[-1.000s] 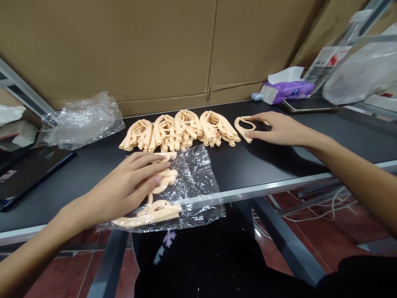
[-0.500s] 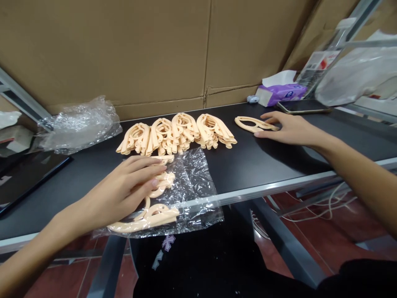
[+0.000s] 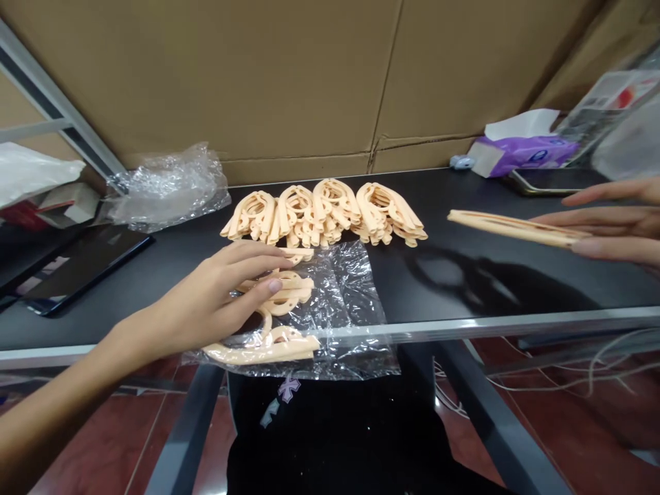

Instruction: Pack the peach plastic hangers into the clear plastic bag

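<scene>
My left hand [image 3: 227,289] lies flat on a clear plastic bag [image 3: 350,302], its fingers stretched out and pressing on it. Inside the bag are several beige folding hangers [image 3: 283,349], partly hidden under the hand. At the right edge of the view, my right hand [image 3: 629,223] pinches one beige folded hanger [image 3: 510,229] between thumb and fingers. It is held above the black table, seen nearly edge-on, with its shadow below. Between and beyond both hands sits a row of stacked beige hangers [image 3: 335,213].
Crumpled clear plastic [image 3: 170,185] lies at the back left, near a dark tablet-like device [image 3: 87,265]. A purple tissue pack [image 3: 531,155] and a phone [image 3: 557,180] rest at the back right. A cardboard wall [image 3: 258,82] closes off the rear; the table's metal edge [image 3: 464,323] runs in front.
My right hand has lifted the single hanger off the table and brought it to the right. My left hand stays on the bag. The whole view has shifted slightly.
</scene>
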A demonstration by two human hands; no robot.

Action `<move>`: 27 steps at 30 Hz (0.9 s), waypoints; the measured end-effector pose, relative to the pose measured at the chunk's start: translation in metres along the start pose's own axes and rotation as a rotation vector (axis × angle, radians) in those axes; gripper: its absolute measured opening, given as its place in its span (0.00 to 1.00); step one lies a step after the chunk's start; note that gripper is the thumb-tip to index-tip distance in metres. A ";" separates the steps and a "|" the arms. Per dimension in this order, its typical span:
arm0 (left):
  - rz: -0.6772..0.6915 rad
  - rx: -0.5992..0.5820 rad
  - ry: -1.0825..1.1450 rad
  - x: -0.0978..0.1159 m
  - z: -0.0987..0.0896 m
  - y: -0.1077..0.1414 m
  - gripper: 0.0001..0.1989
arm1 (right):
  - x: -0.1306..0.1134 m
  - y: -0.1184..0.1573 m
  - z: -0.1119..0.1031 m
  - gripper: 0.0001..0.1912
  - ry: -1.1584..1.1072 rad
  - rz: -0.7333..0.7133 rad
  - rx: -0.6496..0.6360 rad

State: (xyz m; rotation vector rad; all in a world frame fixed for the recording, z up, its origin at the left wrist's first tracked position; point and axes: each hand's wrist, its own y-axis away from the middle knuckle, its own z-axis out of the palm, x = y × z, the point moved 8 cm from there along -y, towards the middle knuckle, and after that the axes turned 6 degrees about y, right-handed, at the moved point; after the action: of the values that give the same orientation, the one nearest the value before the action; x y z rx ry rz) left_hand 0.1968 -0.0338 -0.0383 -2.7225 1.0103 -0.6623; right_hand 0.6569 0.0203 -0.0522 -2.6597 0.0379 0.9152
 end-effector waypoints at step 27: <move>-0.206 0.039 0.177 -0.030 0.004 0.024 0.27 | -0.230 0.053 0.151 0.25 -0.177 -0.858 -0.480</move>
State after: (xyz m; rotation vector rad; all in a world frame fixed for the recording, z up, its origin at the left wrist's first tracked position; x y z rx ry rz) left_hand 0.1640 -0.0321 -0.0593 -2.7961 0.7460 -0.9617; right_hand 0.3779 -0.0007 -0.0415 -2.5233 -1.3898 0.8970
